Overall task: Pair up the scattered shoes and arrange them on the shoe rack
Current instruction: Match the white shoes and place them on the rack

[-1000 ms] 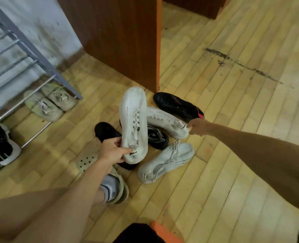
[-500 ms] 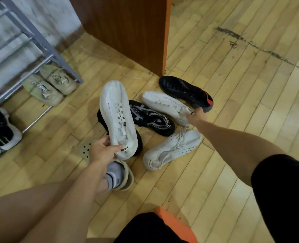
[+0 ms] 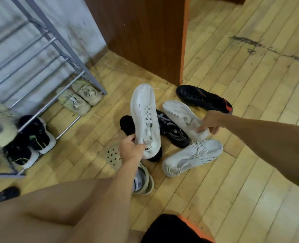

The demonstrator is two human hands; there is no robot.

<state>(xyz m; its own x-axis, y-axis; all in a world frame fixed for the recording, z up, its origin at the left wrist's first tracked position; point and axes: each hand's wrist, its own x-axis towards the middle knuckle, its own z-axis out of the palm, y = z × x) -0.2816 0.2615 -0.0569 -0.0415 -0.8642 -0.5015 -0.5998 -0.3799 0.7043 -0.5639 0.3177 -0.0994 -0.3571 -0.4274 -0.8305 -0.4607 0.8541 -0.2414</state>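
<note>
Between both hands (image 3: 130, 149): white shoes (image 3: 145, 118)

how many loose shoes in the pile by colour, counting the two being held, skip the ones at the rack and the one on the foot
white: 3, left-held sneaker, right-held sneaker, knit sneaker on the floor
black: 3, red-heeled shoe, patterned shoe, plain shoe
total: 6

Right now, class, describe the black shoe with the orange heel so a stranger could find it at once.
Find the brown wooden cabinet; follow its orange-edged corner to the floor. The black shoe with the orange heel lies just right of it, alone, beyond the right hand. No other shoe shows orange.
</note>
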